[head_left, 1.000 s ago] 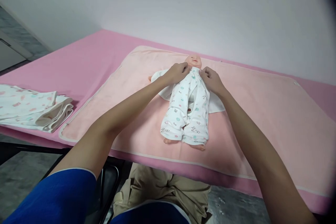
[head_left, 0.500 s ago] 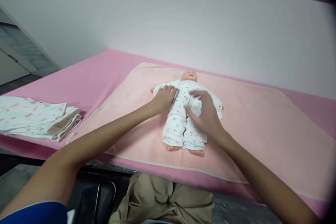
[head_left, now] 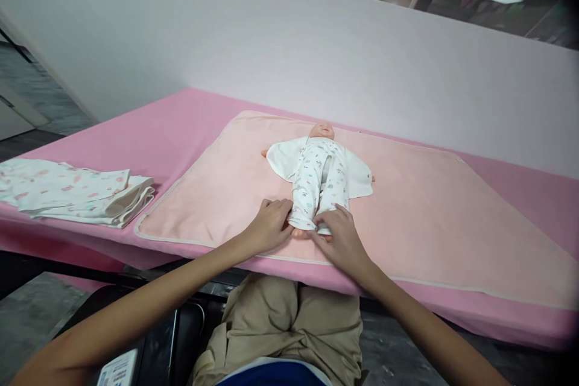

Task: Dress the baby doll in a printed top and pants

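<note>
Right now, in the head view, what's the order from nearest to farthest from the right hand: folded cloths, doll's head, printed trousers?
1. Printed trousers: directly at the right hand.
2. Doll's head: up beyond them.
3. Folded cloths: far off to the left.

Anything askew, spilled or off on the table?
No spill visible. One oddity: the doll's pants show an open gap at the crotch; possibly just their cut, since I can't confirm a tear. The folded cloths have uneven edges, which looks minor.
</note>
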The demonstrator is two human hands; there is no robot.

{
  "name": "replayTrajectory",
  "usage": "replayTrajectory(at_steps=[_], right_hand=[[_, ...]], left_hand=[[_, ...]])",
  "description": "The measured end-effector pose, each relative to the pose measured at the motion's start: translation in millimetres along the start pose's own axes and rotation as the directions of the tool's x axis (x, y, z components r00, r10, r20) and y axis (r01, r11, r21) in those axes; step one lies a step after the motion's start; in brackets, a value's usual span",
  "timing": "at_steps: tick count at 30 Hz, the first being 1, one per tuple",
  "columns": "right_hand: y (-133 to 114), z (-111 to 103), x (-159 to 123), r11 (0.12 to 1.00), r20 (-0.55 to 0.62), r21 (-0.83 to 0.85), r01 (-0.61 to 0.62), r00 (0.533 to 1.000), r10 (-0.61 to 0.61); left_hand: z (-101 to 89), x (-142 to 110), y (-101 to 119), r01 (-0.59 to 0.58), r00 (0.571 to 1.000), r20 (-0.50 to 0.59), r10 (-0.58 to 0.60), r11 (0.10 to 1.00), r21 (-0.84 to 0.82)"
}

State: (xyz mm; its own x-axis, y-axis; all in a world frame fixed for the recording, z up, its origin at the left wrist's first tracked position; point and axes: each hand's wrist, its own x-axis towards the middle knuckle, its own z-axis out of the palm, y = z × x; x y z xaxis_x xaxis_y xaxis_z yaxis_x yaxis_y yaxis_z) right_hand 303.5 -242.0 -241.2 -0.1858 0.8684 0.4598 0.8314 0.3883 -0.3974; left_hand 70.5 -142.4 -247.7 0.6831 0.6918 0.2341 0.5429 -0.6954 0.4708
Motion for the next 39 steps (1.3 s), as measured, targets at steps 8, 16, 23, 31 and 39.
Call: replayTrajectory(at_steps=[8, 16, 23, 31, 39], right_hand=[[-19, 4, 1, 0.995, -0.151, -0.024, -0.102, 0.984, 0.097], [-20, 7, -8, 0.985, -0.205, -0.159, -0.065, 0.978, 0.031], [-8, -8, -25, 0.993, -0.186, -0.108, 0.041, 0.981, -0.061], [37, -23, -81, 0.985, -0.229, -0.025, -0.172, 0.960, 0.162], [38, -25, -81, 0.955, -0.116, 0.128, -0.267, 0.953, 0.281]], left_hand=[[-7.2, -1, 24, 0.170, 0.979, -0.066, -0.193, 0.950, -0.261], [-5.7, -14, 19, -0.008, 0.997, -0.080, 0.003, 0.998, -0.059], [-17.5, -33, 27, -0.039, 0.994, -0.105, 0.043, 0.998, 0.040], [2.6, -16, 77, -0.277, 0.952, -0.045, 0.302, 0.916, 0.290], [25.1, 21, 80, -0.234, 0.971, 0.037, 0.237, 0.901, 0.365]])
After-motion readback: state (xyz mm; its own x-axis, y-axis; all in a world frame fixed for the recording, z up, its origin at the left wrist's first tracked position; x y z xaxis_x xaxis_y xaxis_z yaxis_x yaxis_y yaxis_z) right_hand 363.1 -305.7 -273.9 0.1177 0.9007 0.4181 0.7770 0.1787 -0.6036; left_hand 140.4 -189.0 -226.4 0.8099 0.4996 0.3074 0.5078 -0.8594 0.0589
